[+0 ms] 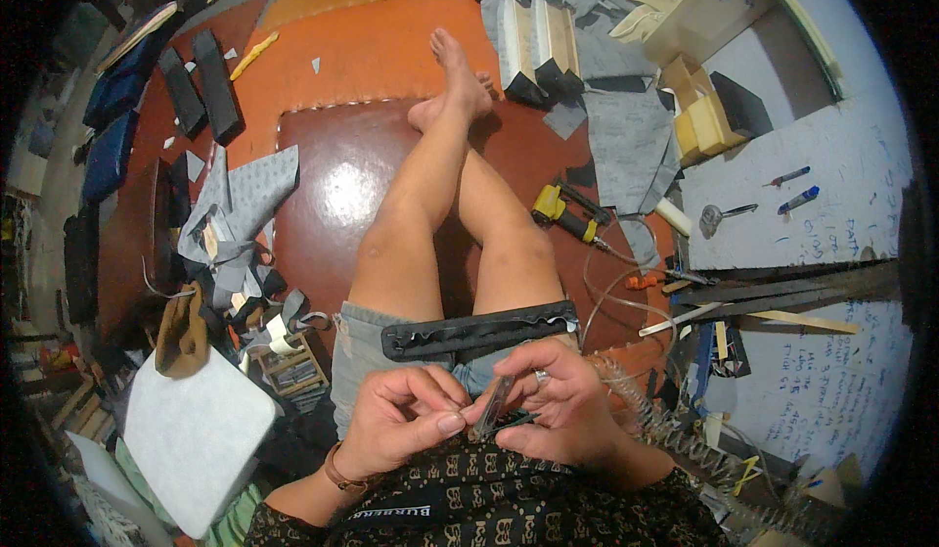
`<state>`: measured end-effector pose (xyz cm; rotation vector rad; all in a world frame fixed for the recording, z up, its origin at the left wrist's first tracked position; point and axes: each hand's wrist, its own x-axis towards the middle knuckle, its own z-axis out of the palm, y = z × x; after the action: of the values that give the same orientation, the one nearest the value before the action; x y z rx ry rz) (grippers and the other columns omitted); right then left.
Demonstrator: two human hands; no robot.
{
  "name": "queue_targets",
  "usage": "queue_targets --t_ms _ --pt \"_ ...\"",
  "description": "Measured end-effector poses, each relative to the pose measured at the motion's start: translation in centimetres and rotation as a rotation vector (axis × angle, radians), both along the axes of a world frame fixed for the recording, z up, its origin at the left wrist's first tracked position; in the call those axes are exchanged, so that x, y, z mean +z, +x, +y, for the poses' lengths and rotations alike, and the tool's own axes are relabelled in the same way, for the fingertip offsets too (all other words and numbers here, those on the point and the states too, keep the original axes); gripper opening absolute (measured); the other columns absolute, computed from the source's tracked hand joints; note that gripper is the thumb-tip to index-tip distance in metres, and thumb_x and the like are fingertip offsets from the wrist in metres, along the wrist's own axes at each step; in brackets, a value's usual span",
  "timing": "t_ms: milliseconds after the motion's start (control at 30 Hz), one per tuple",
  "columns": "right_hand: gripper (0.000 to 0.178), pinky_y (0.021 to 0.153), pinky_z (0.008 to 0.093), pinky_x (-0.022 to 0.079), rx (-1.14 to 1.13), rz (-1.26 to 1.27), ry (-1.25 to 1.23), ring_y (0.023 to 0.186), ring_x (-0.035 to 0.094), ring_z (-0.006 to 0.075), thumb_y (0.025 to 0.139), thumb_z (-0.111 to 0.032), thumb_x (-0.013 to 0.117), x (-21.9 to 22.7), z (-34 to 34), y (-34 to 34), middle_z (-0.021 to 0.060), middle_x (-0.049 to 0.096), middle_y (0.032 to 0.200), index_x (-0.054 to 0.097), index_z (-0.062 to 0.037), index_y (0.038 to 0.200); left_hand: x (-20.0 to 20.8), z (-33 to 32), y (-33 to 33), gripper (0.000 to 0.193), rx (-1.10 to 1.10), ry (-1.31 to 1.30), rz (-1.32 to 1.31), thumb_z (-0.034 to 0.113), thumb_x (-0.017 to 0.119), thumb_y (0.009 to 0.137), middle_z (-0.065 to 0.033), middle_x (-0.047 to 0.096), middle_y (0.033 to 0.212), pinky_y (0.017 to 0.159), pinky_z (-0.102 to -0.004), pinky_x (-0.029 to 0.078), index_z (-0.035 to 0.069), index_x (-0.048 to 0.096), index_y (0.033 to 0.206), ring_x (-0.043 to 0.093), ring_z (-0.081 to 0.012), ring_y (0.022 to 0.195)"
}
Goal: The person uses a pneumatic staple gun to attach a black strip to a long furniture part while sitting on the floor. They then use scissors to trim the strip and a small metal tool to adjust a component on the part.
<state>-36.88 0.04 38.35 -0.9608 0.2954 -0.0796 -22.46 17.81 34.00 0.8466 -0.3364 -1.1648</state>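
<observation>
My right hand, with a ring on it, grips a small, slim dark metal tool above my lap. My left hand is closed in a pinch close beside that tool. What sits between its fingertips is too small to make out. Just beyond both hands, a long black padded strip lies across my thighs, its gathered inner side facing up. To the right of my knee rests a yellow and black staple gun joined to an air hose.
Grey fabric scraps lie on the left, near two black padded blocks. A wooden tray of small pieces and a white cushion are at lower left. Pens lie on a written-on white board at right. A coiled hose runs beside my right arm.
</observation>
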Motion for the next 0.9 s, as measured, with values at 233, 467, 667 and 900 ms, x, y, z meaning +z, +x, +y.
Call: queue_targets --t_ms 233,467,667,900 --pt "0.064 0.1 0.0345 0.054 -0.004 -0.022 -0.017 0.112 0.067 0.0177 0.085 0.011 0.077 0.4 0.0 0.1 0.0113 0.067 0.118 0.046 0.0008 0.14 0.8 -0.3 0.2 0.007 -0.005 0.006 0.003 0.003 0.077 0.092 -0.0141 0.072 0.102 0.072 -0.0229 0.049 0.001 0.07 0.09 0.064 -0.0108 0.084" --pt "0.063 0.1 0.0327 0.054 -0.013 -0.035 -0.026 0.112 0.067 0.0163 0.085 0.009 0.079 0.2 0.1 -0.3 0.0103 0.067 0.119 0.047 0.0008 0.14 0.1 -0.1 -0.2 0.005 0.003 -0.033 -0.028 0.0 0.077 0.091 -0.0148 0.072 0.101 0.074 -0.0254 0.051 0.0 0.072 0.093 0.066 -0.0145 0.086" --pt "0.064 0.098 0.0313 0.054 -0.034 -0.071 -0.039 0.11 0.067 0.0152 0.084 0.005 0.081 0.4 0.7 -1.0 0.0091 0.067 0.119 0.049 0.0006 0.14 0.7 0.1 -0.6 0.006 -0.006 -0.064 -0.041 -0.001 0.078 0.09 -0.0154 0.072 0.099 0.076 -0.0288 0.054 -0.001 0.072 0.093 0.069 -0.0182 0.088" --pt "0.063 0.097 0.0324 0.054 -0.062 -0.139 -0.084 0.111 0.066 0.0148 0.085 0.004 0.081 0.8 2.3 -2.2 0.0072 0.066 0.12 0.051 -0.0005 0.14 1.2 1.3 -1.6 0.007 0.003 -0.09 -0.074 -0.001 0.079 0.088 -0.0138 0.072 0.096 0.078 -0.0323 0.055 0.0 0.072 0.09 0.069 -0.02 0.087"
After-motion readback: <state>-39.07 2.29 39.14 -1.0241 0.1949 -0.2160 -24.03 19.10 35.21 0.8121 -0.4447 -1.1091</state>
